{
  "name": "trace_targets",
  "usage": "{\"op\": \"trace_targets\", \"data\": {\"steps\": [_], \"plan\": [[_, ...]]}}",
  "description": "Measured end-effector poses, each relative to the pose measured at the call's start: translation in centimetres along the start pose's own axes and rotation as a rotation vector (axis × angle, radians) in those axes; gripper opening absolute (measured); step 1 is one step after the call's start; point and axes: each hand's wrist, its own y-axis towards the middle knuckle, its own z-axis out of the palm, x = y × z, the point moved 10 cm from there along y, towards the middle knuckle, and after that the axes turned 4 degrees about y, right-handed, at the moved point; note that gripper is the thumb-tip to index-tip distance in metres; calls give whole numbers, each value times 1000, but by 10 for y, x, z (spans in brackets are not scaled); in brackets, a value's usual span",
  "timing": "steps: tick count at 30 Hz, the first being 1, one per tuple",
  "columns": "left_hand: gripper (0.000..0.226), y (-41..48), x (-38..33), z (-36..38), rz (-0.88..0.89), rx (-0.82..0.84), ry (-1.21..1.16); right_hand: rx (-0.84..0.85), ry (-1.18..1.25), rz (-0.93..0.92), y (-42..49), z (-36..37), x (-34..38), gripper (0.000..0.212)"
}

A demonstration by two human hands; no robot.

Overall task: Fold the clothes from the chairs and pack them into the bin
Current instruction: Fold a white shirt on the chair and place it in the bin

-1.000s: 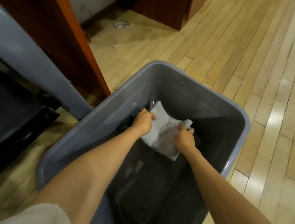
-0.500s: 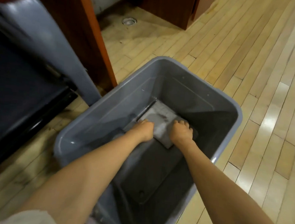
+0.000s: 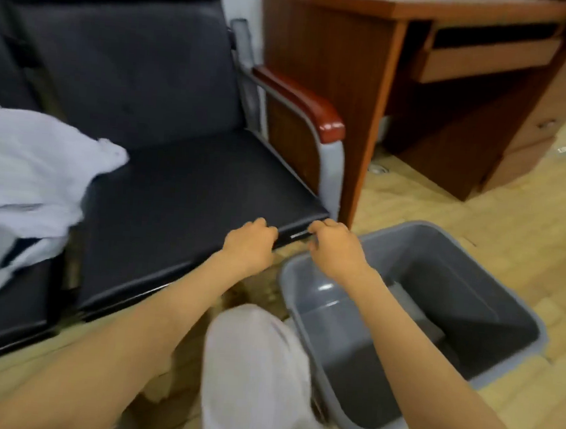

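both hands are seen in the air, side by side and a little apart, at the front right corner of the black chair seat (image 3: pixel 190 207). the left hand (image 3: pixel 249 243) is loosely clenched, its fingers curled in, and nothing is held in it. it is just at the front edge of the seat, but because of blur it cannot be told if the seat is touched. the right hand (image 3: pixel 338 249) is clenched in the same way, with nothing in it, above the far left corner of the grey bin (image 3: pixel 342 347). the bin is placed on the wooden floor (image 3: pixel 528 216), just beside the front right corner of the seat. on its bottom a pale flat shape (image 3: pixel 417 318) is partly hidden by the right forearm; what it is cannot be told. a heap of white clothes (image 3: pixel 24 167) is laid over the left edge of the seat and onto the next seat. a knee in pale trousers (image 3: pixel 253 364) is seen between the forearms. a brown desk (image 3: pixel 337 66) stands behind the bin.
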Motion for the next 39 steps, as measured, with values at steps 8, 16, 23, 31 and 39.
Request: {"op": "trace_targets", "data": {"steps": [8,16,23,31,39], "plan": [[40,-115,233,-43,-454,-175,-103,75,9,-536,23,12,263,41],[39,-181,403,-26,-830,-327,-278,236,-17,-756,71,82,418,48],[48,-207,477,-7,-927,-590,-345,279,55,-786,133,135,494,51],[65,-218,496,4,-993,-723,-431,140,226,-854,151,152,553,35],[68,-226,478,-36,-946,-977,-206,-32,521,-831,139,99,524,23]]}}
